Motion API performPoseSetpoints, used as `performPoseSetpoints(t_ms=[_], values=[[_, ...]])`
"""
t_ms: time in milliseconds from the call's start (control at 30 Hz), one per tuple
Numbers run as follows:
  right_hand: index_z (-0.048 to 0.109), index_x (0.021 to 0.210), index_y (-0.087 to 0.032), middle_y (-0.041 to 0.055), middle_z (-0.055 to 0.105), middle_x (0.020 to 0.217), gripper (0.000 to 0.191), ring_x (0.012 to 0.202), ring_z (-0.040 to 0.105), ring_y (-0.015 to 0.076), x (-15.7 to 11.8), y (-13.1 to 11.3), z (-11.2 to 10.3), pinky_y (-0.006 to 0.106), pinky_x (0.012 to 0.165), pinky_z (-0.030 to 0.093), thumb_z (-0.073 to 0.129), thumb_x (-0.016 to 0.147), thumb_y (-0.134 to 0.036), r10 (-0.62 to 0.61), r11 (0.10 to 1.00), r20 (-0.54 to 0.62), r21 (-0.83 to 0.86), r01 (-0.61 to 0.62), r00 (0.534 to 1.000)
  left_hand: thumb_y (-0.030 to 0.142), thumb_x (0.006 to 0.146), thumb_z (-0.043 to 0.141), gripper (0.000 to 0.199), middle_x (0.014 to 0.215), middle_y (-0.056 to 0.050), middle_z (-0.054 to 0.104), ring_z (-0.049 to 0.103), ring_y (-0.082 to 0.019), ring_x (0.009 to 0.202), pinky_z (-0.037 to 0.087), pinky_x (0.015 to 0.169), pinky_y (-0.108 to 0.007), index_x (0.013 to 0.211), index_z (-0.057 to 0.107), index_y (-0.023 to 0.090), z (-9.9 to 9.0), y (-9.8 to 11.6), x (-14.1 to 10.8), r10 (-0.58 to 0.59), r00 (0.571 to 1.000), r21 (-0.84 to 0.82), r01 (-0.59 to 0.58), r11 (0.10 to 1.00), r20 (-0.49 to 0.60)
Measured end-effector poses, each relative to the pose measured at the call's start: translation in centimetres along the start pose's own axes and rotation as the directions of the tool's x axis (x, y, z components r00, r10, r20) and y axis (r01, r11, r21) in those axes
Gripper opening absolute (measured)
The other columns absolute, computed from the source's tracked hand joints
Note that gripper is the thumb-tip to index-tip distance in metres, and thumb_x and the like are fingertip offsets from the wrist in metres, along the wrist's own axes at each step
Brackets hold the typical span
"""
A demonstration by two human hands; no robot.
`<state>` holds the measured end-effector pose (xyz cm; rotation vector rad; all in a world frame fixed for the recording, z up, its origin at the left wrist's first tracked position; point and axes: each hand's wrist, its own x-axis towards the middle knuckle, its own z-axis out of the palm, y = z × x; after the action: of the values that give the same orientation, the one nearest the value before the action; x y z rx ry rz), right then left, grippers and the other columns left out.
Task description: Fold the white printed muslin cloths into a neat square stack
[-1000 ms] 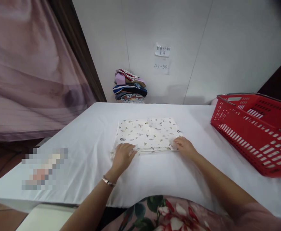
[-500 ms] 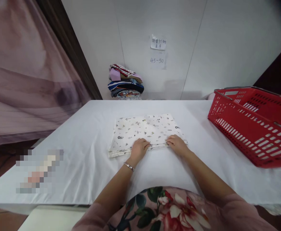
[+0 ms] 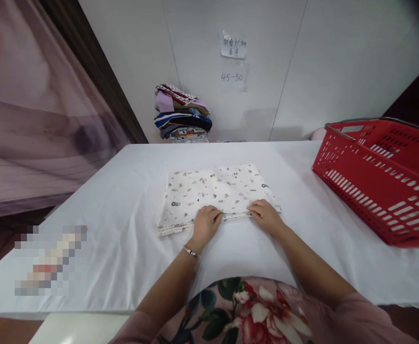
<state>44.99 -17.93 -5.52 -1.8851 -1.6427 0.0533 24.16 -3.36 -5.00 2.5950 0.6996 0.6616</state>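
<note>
Single head view, from wearer's eye level, facing forward and down over white table (image 3: pixel 123 191) toward wall (image 3: pixel 266 48).

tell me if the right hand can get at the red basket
Likely yes: the right hand is at the folded cloth, but the red basket stands on its side, with only white tablecloth between.
</note>
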Motion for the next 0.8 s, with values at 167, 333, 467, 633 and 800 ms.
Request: performPoseSetpoints(t_ms=[167,333,467,633,800], values=[[0.067,0.099,-0.024,0.0063,0.062,0.100,0.028,0.094,0.052,0.0210,-0.1,-0.4,-0.8,0.037,0.082,0.043,0.044,0.085,-0.017,-0.035,0.999,0.059,-0.003,0.035,0.998,0.031,0.085,0.051,0.018,0.088,-0.004,0.061,0.051,-0.018,0.086,0.038,0.077,-0.034,0.093,0.065,0.022,-0.3,-0.1,0.0,0.057,0.998,0.044,-0.058,0.997,0.030],[0.066,0.099,-0.025,0.0056,0.062,0.102,0.026,0.097,0.051,0.0210,0.0,-0.4,-1.2,0.037,0.084,0.042,0.046,0.084,-0.016,-0.032,0.999,0.117,-0.020,0.035,0.993,0.028,0.090,0.041,0.025,0.084,-0.004,0.059,0.050,-0.017,0.081,0.038,0.074,-0.033,0.086,0.065,0.021,-0.4,-0.1,0.5,0.049,0.997,0.083,-0.054,0.995,0.060],[0.065,0.100,-0.023,0.0062,0.061,0.102,0.025,0.096,0.051,0.0210,0.2,-0.1,-0.7,0.036,0.084,0.042,0.044,0.087,-0.018,-0.028,0.998,0.094,-0.052,0.033,0.995,0.026,0.090,0.040,0.025,0.083,-0.005,0.059,0.050,-0.017,0.079,0.038,0.072,-0.032,0.082,0.062,0.018,-0.4,0.2,0.8,0.017,0.998,0.107,-0.022,0.994,0.056],[0.063,0.102,-0.021,0.0081,0.061,0.097,0.029,0.091,0.051,0.0220,0.2,-0.1,-0.6,0.035,0.079,0.043,0.036,0.091,-0.022,-0.008,0.995,0.027,-0.096,0.010,1.000,0.025,0.091,0.038,0.024,0.081,-0.005,0.057,0.050,-0.016,0.078,0.039,0.072,-0.031,0.079,0.058,0.018,-0.8,0.8,0.8,0.003,1.000,0.076,-0.004,0.997,0.013],[0.063,0.102,-0.021,0.0089,0.062,0.093,0.032,0.086,0.051,0.0221,-0.4,-0.4,-1.3,0.036,0.076,0.042,0.033,0.093,-0.025,-0.015,0.991,-0.007,-0.135,0.014,1.000,0.026,0.092,0.036,0.026,0.083,-0.006,0.057,0.049,-0.018,0.081,0.039,0.074,-0.032,0.082,0.058,0.017,-0.8,0.6,0.0,0.116,0.993,0.131,-0.120,0.984,0.037]])
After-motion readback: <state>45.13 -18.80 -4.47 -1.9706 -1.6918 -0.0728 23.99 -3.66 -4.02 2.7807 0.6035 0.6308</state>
